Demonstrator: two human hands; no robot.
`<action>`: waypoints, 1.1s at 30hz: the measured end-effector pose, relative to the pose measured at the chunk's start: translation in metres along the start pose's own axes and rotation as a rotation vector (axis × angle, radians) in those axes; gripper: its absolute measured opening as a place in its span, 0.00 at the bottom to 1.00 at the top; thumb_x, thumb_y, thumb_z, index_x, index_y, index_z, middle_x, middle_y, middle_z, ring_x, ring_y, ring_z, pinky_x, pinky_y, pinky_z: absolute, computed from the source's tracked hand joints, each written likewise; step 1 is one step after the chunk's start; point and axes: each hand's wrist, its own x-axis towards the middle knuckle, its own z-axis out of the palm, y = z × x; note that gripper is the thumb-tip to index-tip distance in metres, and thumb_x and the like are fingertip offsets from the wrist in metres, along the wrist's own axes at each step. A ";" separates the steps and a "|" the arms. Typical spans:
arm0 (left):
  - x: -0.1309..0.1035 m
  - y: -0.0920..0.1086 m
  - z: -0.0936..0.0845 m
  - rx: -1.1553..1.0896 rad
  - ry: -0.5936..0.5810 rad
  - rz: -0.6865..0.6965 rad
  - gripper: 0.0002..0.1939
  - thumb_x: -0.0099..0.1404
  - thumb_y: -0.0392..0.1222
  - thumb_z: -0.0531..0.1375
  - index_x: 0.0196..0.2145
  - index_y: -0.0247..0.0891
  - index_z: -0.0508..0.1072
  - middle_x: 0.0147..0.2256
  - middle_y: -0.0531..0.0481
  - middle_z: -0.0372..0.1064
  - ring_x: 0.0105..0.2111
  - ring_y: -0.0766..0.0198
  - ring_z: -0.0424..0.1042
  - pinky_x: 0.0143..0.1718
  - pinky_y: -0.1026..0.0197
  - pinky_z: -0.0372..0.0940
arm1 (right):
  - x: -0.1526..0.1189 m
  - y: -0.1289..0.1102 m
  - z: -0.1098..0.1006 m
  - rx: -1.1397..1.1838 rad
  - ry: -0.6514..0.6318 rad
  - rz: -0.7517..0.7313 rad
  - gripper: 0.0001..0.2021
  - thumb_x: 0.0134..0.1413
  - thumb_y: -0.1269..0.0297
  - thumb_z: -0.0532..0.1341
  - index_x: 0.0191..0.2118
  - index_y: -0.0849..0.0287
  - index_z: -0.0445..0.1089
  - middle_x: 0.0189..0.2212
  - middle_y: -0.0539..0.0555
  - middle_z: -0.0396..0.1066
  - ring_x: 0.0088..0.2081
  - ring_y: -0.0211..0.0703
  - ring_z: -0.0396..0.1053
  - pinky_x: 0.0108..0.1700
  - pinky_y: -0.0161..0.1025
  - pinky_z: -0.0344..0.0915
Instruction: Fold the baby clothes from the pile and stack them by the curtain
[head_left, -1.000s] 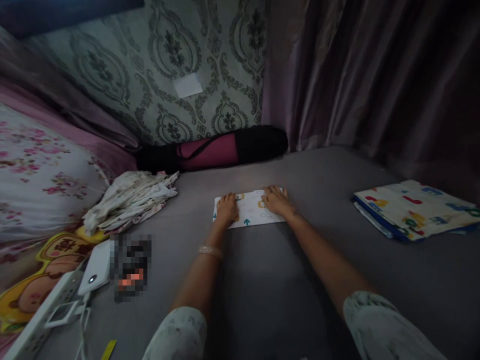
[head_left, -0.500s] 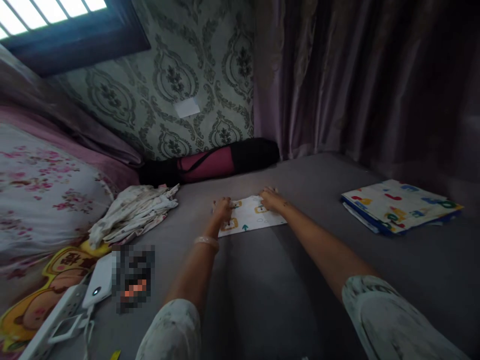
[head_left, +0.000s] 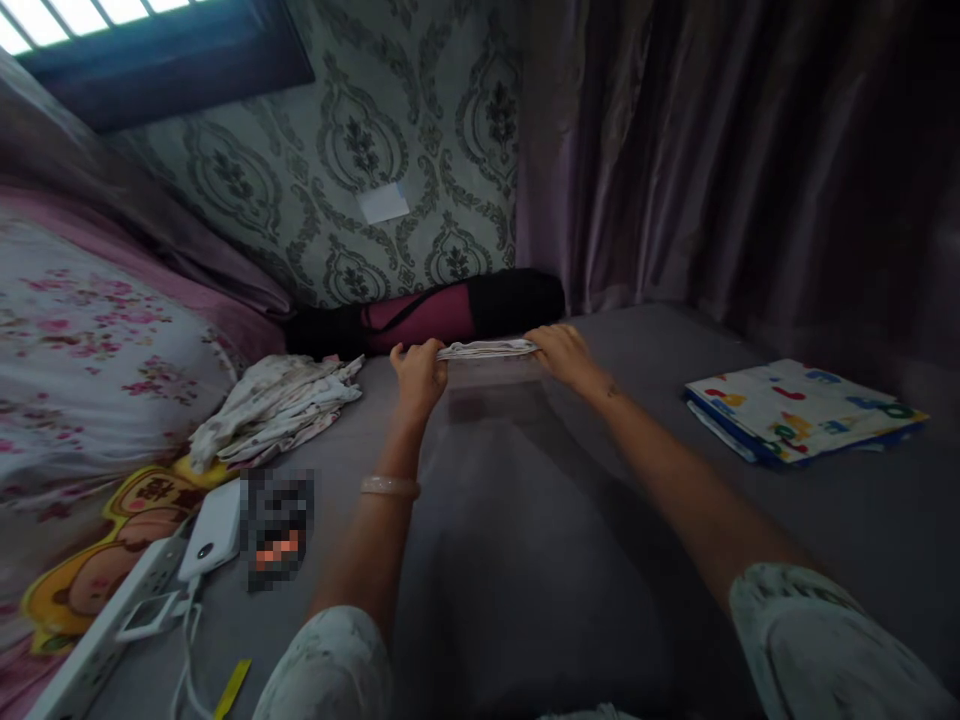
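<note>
The folded white cloth (head_left: 487, 349) is held edge-on between both hands, over the far middle part of the grey bed (head_left: 517, 560), its layers showing as a thin stack. The left hand (head_left: 420, 375) pinches its left end; the right hand (head_left: 564, 357) grips its right end with the fingers close together, the thumb hidden. A pale bracelet (head_left: 390, 487) circles the left wrist.

Behind the cloth, a long black and maroon bag (head_left: 431, 318) lies along the bed's far edge, against the patterned wall (head_left: 420, 140). Toward the right side lies a folded, letter-printed mat (head_left: 806, 405) with blue beneath. On the left are a crumpled cloth heap (head_left: 277, 410), a flowered pillow (head_left: 90, 330) and a yellow cushion (head_left: 82, 585). Nearer the left corner lie a white power strip (head_left: 105, 635), a white device (head_left: 215, 528) with a cable (head_left: 187, 645), and a yellow strip (head_left: 233, 688).
</note>
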 end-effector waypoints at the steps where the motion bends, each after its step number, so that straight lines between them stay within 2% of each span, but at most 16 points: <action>1: -0.008 0.001 -0.002 -0.003 0.005 0.024 0.14 0.62 0.34 0.52 0.44 0.42 0.69 0.41 0.48 0.74 0.46 0.56 0.69 0.61 0.46 0.44 | -0.007 -0.001 0.000 -0.012 0.020 -0.034 0.16 0.61 0.73 0.51 0.50 0.59 0.70 0.44 0.59 0.72 0.48 0.51 0.64 0.52 0.46 0.53; 3: -0.031 0.002 0.000 0.001 -0.071 0.085 0.17 0.61 0.31 0.51 0.46 0.42 0.68 0.41 0.48 0.74 0.47 0.57 0.68 0.62 0.45 0.42 | -0.027 -0.003 0.008 -0.023 -0.008 -0.111 0.17 0.60 0.75 0.50 0.49 0.60 0.70 0.43 0.60 0.72 0.47 0.52 0.63 0.52 0.46 0.53; 7: -0.086 -0.003 0.020 -0.012 -0.393 0.171 0.22 0.58 0.27 0.50 0.47 0.43 0.70 0.44 0.46 0.74 0.49 0.55 0.68 0.62 0.39 0.39 | -0.078 -0.001 0.037 0.022 -0.175 -0.265 0.18 0.59 0.78 0.49 0.48 0.59 0.70 0.43 0.59 0.71 0.46 0.49 0.64 0.52 0.44 0.54; 10: -0.114 -0.009 0.028 -0.042 -0.534 0.194 0.24 0.56 0.26 0.50 0.46 0.44 0.71 0.47 0.47 0.73 0.51 0.54 0.68 0.61 0.35 0.39 | -0.106 0.003 0.052 0.108 -0.270 -0.290 0.19 0.56 0.80 0.51 0.49 0.58 0.70 0.46 0.58 0.70 0.49 0.47 0.64 0.51 0.43 0.56; 14: -0.119 -0.012 0.017 -0.067 -0.621 0.196 0.20 0.59 0.29 0.51 0.45 0.43 0.72 0.48 0.47 0.73 0.50 0.54 0.69 0.62 0.33 0.38 | -0.115 0.003 0.050 0.216 -0.319 -0.204 0.23 0.50 0.81 0.54 0.51 0.59 0.71 0.49 0.59 0.70 0.52 0.47 0.64 0.53 0.42 0.57; 17: -0.109 -0.004 0.007 -0.019 -0.708 0.129 0.15 0.62 0.32 0.51 0.40 0.41 0.75 0.42 0.47 0.75 0.48 0.54 0.71 0.62 0.35 0.39 | -0.104 -0.006 0.045 0.232 -0.367 -0.086 0.17 0.51 0.76 0.55 0.45 0.59 0.74 0.45 0.57 0.73 0.49 0.47 0.67 0.53 0.42 0.57; 19: -0.102 0.007 0.007 0.003 -0.697 0.040 0.14 0.64 0.33 0.51 0.41 0.40 0.75 0.43 0.45 0.76 0.49 0.54 0.71 0.62 0.38 0.43 | -0.094 -0.016 0.048 0.220 -0.334 0.004 0.15 0.54 0.73 0.54 0.45 0.59 0.74 0.45 0.57 0.74 0.49 0.47 0.68 0.53 0.42 0.58; 21: -0.095 0.021 0.014 -0.018 -0.600 -0.052 0.17 0.65 0.33 0.50 0.47 0.38 0.72 0.49 0.42 0.73 0.53 0.54 0.68 0.61 0.42 0.48 | -0.083 -0.029 0.055 0.200 -0.251 0.062 0.18 0.59 0.70 0.51 0.51 0.61 0.71 0.50 0.59 0.71 0.53 0.47 0.66 0.56 0.43 0.55; 23: -0.089 0.036 0.028 -0.055 -0.481 -0.100 0.20 0.67 0.34 0.48 0.54 0.37 0.67 0.56 0.40 0.66 0.57 0.55 0.63 0.61 0.45 0.51 | -0.072 -0.045 0.065 0.175 -0.189 0.088 0.21 0.62 0.67 0.48 0.59 0.63 0.64 0.58 0.61 0.65 0.59 0.49 0.59 0.62 0.47 0.49; 25: -0.084 0.049 0.045 -0.072 -0.415 -0.115 0.22 0.69 0.36 0.47 0.59 0.36 0.63 0.61 0.39 0.60 0.61 0.54 0.58 0.62 0.45 0.49 | -0.062 -0.060 0.076 0.145 -0.199 0.088 0.24 0.64 0.65 0.46 0.63 0.65 0.59 0.63 0.61 0.59 0.64 0.50 0.52 0.65 0.50 0.42; 28: -0.079 0.061 0.069 -0.064 -0.432 -0.148 0.24 0.71 0.39 0.44 0.62 0.35 0.59 0.64 0.39 0.55 0.65 0.52 0.51 0.64 0.43 0.46 | -0.052 -0.076 0.090 0.115 -0.284 0.048 0.26 0.65 0.65 0.43 0.66 0.65 0.54 0.66 0.60 0.53 0.67 0.51 0.44 0.66 0.52 0.36; 33: -0.082 0.057 0.091 -0.026 -0.529 -0.155 0.26 0.72 0.43 0.42 0.63 0.31 0.59 0.64 0.37 0.54 0.65 0.51 0.52 0.65 0.46 0.45 | -0.046 -0.078 0.105 0.139 -0.419 0.059 0.27 0.65 0.63 0.41 0.67 0.65 0.52 0.67 0.59 0.50 0.68 0.51 0.44 0.66 0.53 0.39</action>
